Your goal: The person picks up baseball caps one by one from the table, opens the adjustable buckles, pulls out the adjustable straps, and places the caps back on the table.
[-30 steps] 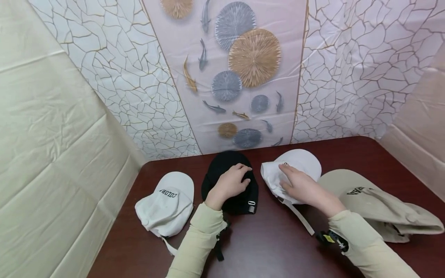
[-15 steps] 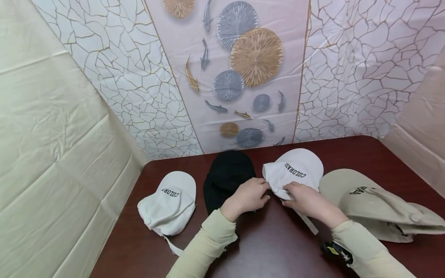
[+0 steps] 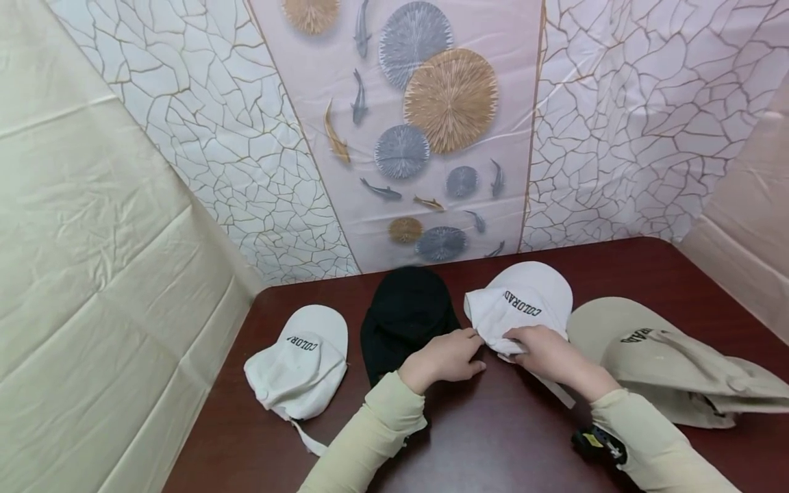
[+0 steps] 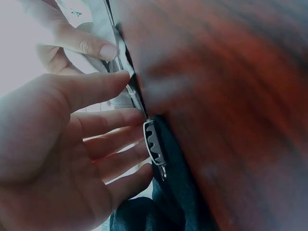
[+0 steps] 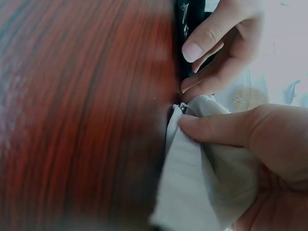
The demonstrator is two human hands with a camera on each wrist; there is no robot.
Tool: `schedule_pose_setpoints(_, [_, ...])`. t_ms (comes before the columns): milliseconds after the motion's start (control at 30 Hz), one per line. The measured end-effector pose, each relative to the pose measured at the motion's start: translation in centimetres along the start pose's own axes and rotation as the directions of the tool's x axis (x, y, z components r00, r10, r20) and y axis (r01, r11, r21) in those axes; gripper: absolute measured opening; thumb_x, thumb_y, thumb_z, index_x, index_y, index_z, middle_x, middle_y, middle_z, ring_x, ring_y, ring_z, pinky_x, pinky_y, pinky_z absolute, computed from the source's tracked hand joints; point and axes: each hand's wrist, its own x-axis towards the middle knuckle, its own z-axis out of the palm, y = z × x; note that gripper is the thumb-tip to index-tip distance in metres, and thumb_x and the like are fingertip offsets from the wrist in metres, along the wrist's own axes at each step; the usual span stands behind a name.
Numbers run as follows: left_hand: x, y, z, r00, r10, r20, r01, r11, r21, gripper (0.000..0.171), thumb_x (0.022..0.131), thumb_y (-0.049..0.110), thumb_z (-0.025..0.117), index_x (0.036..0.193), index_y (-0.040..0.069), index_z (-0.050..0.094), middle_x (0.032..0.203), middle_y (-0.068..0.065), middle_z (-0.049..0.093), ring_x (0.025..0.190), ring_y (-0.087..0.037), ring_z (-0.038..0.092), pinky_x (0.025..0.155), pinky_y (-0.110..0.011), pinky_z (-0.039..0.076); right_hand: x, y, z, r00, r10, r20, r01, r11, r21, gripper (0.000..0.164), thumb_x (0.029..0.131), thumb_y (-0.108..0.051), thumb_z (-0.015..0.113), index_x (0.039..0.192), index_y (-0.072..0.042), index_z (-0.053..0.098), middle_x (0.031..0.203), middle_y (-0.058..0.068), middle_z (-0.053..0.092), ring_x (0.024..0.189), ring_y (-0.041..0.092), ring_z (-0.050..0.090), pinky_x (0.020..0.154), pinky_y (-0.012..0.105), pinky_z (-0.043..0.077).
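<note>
A white cap (image 3: 520, 301) with dark lettering lies at the back, right of the middle, its brim pointing away. My right hand (image 3: 548, 352) pinches its near edge; in the right wrist view the thumb (image 5: 216, 127) presses on the pale fabric. At the cap's near left corner is my left hand (image 3: 446, 356), its fingertips at the fabric's edge. In the left wrist view the fingers (image 4: 113, 122) are fairly straight, with the thumb apart from them. A black cap (image 3: 409, 301) lies beyond the left hand, its metal strap buckle (image 4: 154, 144) near the fingertips.
Another white cap (image 3: 298, 363) lies at the left with its strap trailing. A beige cap (image 3: 653, 356) lies at the right, beside the held one. All are on a dark red-brown table (image 3: 493, 438). Patterned cloth (image 3: 450, 198) hangs behind its back edge.
My left hand has moved from over the black cap rightward and nearer, to the white cap's corner. My right hand has drawn back from the crown to the near edge, uncovering the lettering.
</note>
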Motion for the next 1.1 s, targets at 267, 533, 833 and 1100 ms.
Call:
schedule_pose_setpoints(267, [-0.4,0.1,-1.2,0.988,0.002,-0.151,-0.01,0.998,-0.054,0.044,0.091,0.038,0.057,0.13,0.019,0.048,0.123,0.006,0.051,0.107,-0.007,0.051,0.078,-0.025,0.046,0.1,0.6,-1.7,0.991,0.055,-0.122,-0.039,0.991,0.129,0.021,0.082,-0.002,0.063,0.101,-0.007,0.07,0.089,0.001,0.067,0.073,0.015,0.058,0.064,0.034,0.045])
schedule_pose_setpoints(533, [-0.2,1.0,-3.2,0.876,0.103,-0.472,-0.112,0.994,0.009,0.042,0.087,0.029,0.065,0.124,0.017,0.052,0.12,0.006,0.052,0.102,-0.006,0.052,0.077,-0.019,0.044,-0.1,0.1,-5.9,0.975,0.186,-0.124,-0.135,0.932,0.335,0.025,0.094,-0.027,0.056,0.112,-0.012,0.065,0.101,0.005,0.064,0.075,0.017,0.052,0.062,0.028,0.041])
schedule_pose_setpoints(833, [0.4,2.1,-4.3,0.734,0.081,-0.674,-0.096,0.995,0.016,0.013,0.086,0.028,0.066,0.096,0.021,0.061,0.094,0.01,0.058,0.087,-0.006,0.053,0.064,-0.018,0.044,-0.5,-0.7,-7.8,0.971,0.231,-0.068,-0.183,0.89,0.417,0.032,0.093,-0.039,0.054,0.114,-0.016,0.063,0.103,0.003,0.063,0.081,0.017,0.052,0.065,0.027,0.042])
schedule_pose_setpoints(1100, [0.4,2.6,-4.6,0.7,0.038,-0.713,-0.11,0.992,-0.054,0.006,0.085,0.022,0.066,0.087,0.021,0.061,0.084,0.012,0.055,0.067,0.0,0.046,0.052,-0.013,0.036,-1.0,-0.9,-7.9,0.968,0.222,-0.118,-0.161,0.908,0.387,0.026,0.092,-0.038,0.056,0.112,-0.023,0.063,0.104,-0.002,0.063,0.083,0.016,0.051,0.066,0.026,0.041])
